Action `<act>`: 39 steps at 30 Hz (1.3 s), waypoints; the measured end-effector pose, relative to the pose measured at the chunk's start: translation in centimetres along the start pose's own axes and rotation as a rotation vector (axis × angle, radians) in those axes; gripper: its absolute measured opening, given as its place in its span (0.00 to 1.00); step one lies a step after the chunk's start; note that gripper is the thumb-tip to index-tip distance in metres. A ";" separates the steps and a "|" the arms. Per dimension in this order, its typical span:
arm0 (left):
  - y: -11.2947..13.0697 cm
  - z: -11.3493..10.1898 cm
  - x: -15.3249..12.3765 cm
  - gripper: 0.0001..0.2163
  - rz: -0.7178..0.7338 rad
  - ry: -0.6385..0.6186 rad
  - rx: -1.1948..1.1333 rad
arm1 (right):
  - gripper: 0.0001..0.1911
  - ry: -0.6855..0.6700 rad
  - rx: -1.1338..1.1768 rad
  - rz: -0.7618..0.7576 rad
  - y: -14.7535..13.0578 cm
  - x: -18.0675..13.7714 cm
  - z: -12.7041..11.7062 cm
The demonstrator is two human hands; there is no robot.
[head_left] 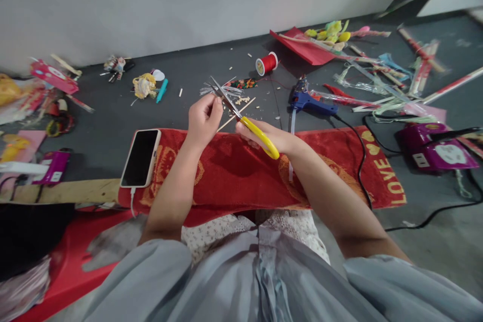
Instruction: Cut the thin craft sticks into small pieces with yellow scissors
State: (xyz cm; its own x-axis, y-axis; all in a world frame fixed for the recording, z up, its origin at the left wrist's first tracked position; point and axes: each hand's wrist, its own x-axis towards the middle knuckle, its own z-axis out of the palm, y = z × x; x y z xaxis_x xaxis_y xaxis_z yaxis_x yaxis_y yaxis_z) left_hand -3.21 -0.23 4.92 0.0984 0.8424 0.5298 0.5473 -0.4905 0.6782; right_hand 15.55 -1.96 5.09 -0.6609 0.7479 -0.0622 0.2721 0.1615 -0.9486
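Note:
My right hand [277, 136] is closed around the yellow handle of a pair of scissors [258, 136]. The blades point up and left, passing close by the fingers of my left hand [204, 115]. That left hand is pinched closed over the table's front part; whatever sits between its fingertips is too small to make out. Just beyond the hands lie a bundle of thin silvery wires [230, 91], small pale cut bits [243, 101] and a thin wooden stick [247, 105]. A dark patterned strip [247, 83] lies behind them.
A red towel [234, 171] covers the front edge, with a phone [141, 158] on its left end. Farther back stand a red thread spool [268, 64] and a blue glue gun [315, 104] with its cord. Wrappers and sticks crowd the right, near a purple power box [437, 146].

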 end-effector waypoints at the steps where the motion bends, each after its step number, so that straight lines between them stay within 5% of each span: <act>1: 0.0 0.0 0.0 0.25 -0.001 -0.002 0.000 | 0.29 0.001 -0.003 -0.001 0.0 0.0 0.0; 39: -0.7 0.4 0.2 0.25 -0.057 0.008 -0.234 | 0.27 0.039 0.028 0.048 -0.1 0.0 0.2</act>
State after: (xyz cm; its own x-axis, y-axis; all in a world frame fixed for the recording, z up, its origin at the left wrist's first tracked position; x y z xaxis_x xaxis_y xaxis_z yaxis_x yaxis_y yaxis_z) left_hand -3.26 0.30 4.38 0.0657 0.8691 0.4903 0.3437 -0.4810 0.8065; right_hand 15.43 -2.08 5.12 -0.6195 0.7790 -0.0964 0.2829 0.1071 -0.9531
